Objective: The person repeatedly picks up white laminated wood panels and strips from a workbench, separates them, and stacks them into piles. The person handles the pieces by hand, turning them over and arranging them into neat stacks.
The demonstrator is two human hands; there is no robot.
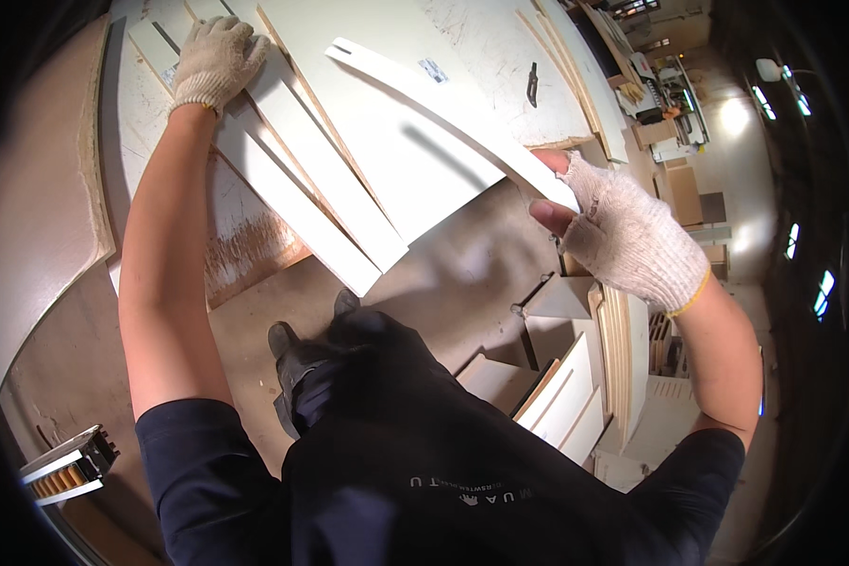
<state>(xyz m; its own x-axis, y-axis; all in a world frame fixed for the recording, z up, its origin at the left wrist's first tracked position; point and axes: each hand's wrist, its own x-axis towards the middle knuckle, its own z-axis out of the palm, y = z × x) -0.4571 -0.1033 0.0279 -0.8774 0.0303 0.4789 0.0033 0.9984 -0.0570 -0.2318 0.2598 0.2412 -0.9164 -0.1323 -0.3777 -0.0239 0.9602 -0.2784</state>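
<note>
Dark shirt fabric point(396, 453) spans the lower middle. Leftmost, the gloved left hand point(219, 64) rests on narrow white boards point(321, 160); whether it grips them, I cannot tell. Rightward, the gloved right hand point(632, 231) pinches a long white strip point(443, 102), raised above a broad white panel point(387, 170).

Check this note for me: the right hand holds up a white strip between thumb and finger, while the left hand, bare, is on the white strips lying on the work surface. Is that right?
Not quite: the left hand is not bare but wears a pale knit glove, as the head view shows. The rest stands.
</note>
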